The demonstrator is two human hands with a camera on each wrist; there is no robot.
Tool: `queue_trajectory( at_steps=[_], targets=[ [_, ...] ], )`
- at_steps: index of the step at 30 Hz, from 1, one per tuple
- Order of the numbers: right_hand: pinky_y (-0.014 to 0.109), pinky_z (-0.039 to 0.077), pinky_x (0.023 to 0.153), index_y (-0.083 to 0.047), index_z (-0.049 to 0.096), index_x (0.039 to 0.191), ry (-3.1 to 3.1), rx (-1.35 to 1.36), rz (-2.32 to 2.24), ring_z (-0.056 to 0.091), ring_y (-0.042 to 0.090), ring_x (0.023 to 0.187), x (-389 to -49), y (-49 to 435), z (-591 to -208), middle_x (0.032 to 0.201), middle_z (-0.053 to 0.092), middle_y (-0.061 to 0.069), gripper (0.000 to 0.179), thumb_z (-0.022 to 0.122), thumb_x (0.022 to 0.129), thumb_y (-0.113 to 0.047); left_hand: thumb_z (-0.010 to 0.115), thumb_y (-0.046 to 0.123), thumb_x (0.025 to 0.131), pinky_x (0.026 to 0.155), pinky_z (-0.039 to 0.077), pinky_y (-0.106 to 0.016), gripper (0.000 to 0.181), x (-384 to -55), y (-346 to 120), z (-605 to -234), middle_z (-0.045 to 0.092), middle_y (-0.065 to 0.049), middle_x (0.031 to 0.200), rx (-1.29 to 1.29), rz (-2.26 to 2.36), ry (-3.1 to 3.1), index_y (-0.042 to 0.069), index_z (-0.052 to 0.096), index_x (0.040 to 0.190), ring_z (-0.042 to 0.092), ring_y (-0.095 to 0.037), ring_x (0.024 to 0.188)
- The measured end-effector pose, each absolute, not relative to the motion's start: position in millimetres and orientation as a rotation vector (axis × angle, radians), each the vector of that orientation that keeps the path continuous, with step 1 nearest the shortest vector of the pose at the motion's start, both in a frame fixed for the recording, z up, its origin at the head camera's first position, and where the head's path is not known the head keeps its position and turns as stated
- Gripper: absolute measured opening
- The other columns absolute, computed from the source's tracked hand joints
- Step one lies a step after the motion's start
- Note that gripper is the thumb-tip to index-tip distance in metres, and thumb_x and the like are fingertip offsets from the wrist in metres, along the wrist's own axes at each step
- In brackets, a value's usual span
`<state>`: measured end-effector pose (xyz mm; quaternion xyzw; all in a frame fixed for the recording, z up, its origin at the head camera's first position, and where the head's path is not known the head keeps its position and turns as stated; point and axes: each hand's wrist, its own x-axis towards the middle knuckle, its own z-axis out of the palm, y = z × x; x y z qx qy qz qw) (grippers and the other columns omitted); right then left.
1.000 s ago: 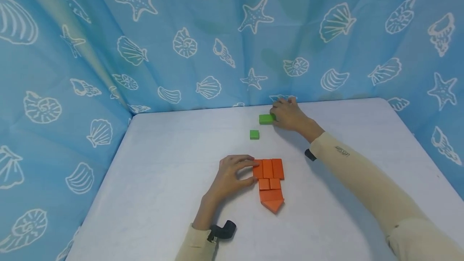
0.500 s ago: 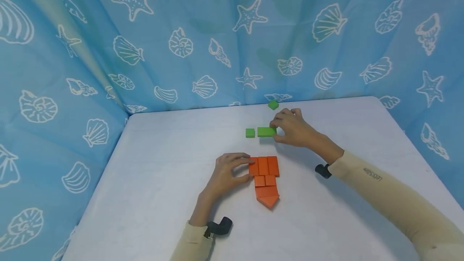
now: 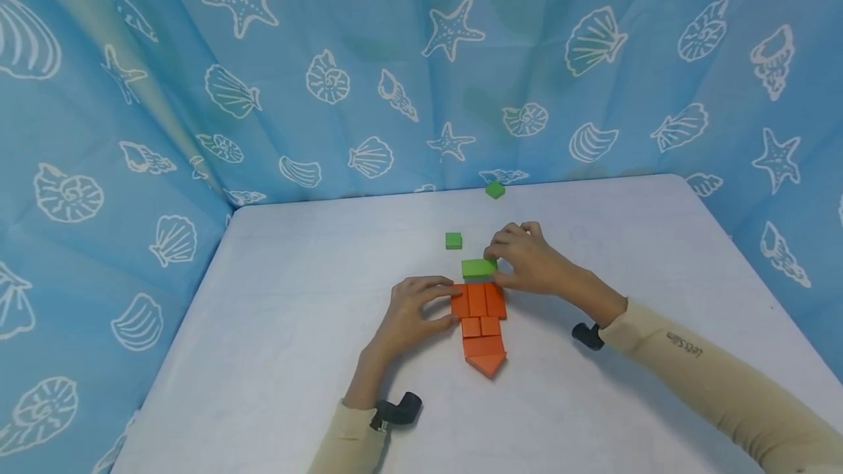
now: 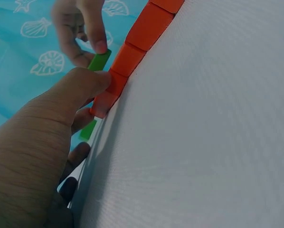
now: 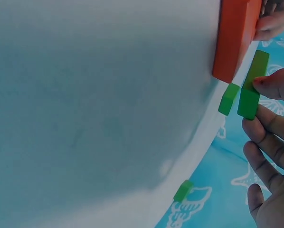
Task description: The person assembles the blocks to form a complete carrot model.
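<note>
My left hand (image 3: 416, 313) is at the left side of a flat arrangement of several orange blocks (image 3: 477, 301), its thumb and index finger set about the ends of the leftmost orange block (image 4: 104, 103). The blocks lie together on the white table, with a pointed orange block (image 3: 486, 364) at the near end. Just beyond their far edge, my right hand (image 3: 536, 262) pinches a long green block (image 3: 477, 268) by its right end. In the right wrist view, the thumb presses one face of that green block (image 5: 254, 85), which hangs above the cloth.
A small square green block (image 3: 453, 241) lies farther back, left of the held one. Another green block (image 3: 495, 189), turned cornerwise, sits at the table's back edge. Behind the white tabletop (image 3: 296, 262) hangs a blue shell-print curtain (image 3: 369, 115).
The right hand has brought the long green block from the back of the table toward the orange blocks. The cornerwise green block came into view. The left hand stays beside the orange blocks.
</note>
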<state>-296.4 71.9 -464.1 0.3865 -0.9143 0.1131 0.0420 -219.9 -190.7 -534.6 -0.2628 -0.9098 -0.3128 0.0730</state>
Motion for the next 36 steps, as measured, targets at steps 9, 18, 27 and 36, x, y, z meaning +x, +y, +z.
queue_trajectory(
  at_steps=[9,18,27,36],
  targets=[
    [0.058,0.030,0.098,-0.017,0.074,0.108,-2.814,1.204,0.331,0.051,0.025,0.111,-297,67,-469,0.105,0.064,0.000,0.026,0.078,0.084,-0.026,0.073,0.040,0.090,0.109,0.028,-0.049,0.041,-220,-193,-534,0.058,0.009,0.136,-0.788,-0.933,-2.740,0.029,0.068,0.129,0.045,-0.017,0.129],
    [0.058,0.031,0.098,-0.016,0.075,0.109,-2.865,1.242,0.339,0.051,0.024,0.109,-301,63,-473,0.104,0.065,-0.001,0.025,0.076,0.086,-0.025,0.073,0.039,0.091,0.110,0.027,-0.048,0.041,-221,-193,-535,0.057,0.009,0.137,-0.797,-0.929,-2.736,0.030,0.067,0.130,0.045,-0.015,0.129],
    [0.058,0.032,0.097,-0.014,0.075,0.108,-2.887,1.260,0.396,0.052,0.026,0.109,-300,65,-476,0.104,0.065,0.000,0.022,0.070,0.087,-0.017,0.073,0.040,0.091,0.110,0.028,-0.047,0.041,-222,-192,-536,0.057,0.011,0.137,-0.785,-0.940,-2.737,0.031,0.067,0.130,0.045,-0.014,0.128],
    [0.060,0.031,0.100,-0.012,0.073,0.115,-2.943,1.155,0.457,0.053,0.029,0.115,-307,64,-473,0.113,0.066,0.004,0.026,0.069,0.091,-0.019,0.073,0.039,0.091,0.110,0.029,-0.047,0.040,-223,-192,-537,0.057,0.009,0.136,-0.788,-0.937,-2.734,0.030,0.068,0.130,0.045,-0.015,0.127]
  ],
)
